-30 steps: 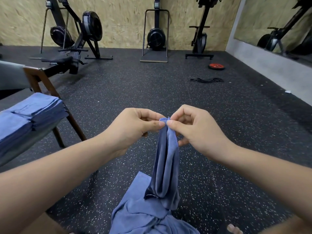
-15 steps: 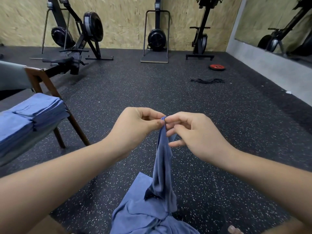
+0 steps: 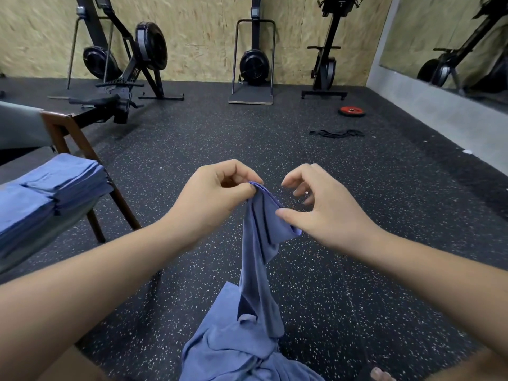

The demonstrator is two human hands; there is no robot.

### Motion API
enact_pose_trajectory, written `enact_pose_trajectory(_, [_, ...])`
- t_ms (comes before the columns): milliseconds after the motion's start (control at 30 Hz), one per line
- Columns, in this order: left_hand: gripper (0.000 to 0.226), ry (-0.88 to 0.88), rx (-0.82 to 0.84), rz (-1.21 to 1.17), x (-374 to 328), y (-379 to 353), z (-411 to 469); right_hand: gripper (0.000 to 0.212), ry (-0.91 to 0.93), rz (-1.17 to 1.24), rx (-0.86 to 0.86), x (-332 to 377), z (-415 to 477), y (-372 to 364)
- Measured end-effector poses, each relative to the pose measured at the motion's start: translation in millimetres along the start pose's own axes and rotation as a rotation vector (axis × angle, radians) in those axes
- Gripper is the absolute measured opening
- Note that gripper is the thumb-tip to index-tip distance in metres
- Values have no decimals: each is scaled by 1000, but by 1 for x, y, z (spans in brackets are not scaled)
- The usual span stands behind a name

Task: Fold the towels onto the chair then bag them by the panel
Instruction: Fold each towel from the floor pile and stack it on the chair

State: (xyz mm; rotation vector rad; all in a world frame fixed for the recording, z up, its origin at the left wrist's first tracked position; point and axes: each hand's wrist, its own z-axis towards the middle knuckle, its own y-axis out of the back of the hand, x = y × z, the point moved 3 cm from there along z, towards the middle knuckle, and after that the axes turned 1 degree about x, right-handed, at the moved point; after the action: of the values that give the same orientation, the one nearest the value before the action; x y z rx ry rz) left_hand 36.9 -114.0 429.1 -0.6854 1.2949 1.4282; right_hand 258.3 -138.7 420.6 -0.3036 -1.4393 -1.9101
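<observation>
Left hand (image 3: 217, 199): grip clenched, thumb and forefinger pinching the top corner of the blue towel (image 3: 261, 243) at frame centre. The towel hangs down from that pinch in long vertical folds. Its lower end meets the loose towels (image 3: 228, 339) heaped on the floor (image 3: 371, 215) at bottom centre.

Right hand (image 3: 327, 213): just right of the pinch. The thumb lies against the towel's upper edge and the fingers are loosely curled, with floor showing between them and the cloth. A fold of the towel runs in under the palm (can't tell if that grip is actually holding it or only touching).

Nothing bag-like to report on. The only carrier is the chair (image 3: 59, 125) at mid left, with a dark wood frame and a grey seat. On the seat are folded towels (image 3: 55, 188), same blue, in two flat stacks side by side with edges squared. They sit well apart from the held towel.

Background:
- Rowing machines (image 3: 129, 64) stand upright along the chipboard wall (image 3: 206, 37) across the top.
- A red weight plate (image 3: 351, 111) lies flat on the floor at upper right.
- Black bands (image 3: 336, 133) lie just below the plate.
- A mirror (image 3: 453, 37) is at far upper right.
- A bare toe (image 3: 380, 375) shows at the bottom edge, right of the heap.
</observation>
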Motion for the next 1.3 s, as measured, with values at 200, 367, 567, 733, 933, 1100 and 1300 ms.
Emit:
enact_pose_trajectory(200, [15,4,-5,-18,-1,9,2,34,-32,18,165,-12,-2,-10])
enact_pose_trajectory(367, [16,2,-32,-8,1,18,4,17,43,41,123,-11,0,-8])
enact_pose_trajectory(567, [19,-44,-63,54,7,28,9,24,55,-63,31,-14,12,12])
enact_pose_trajectory(733, [18,-84,-98,119,10,32,13,22,102,-117,11,-12,17,26])
enact_pose_trajectory(933, [16,-97,-152,28,11,36,16,15,142,-57,-93,-5,19,47])
enact_pose_trajectory(1100, [17,-120,-82,-67,1,23,13,18,96,-12,-28,2,18,41])
enact_pose_trajectory(1300, [21,-161,66,-41,-9,-6,5,40,140,25,128,20,13,14])
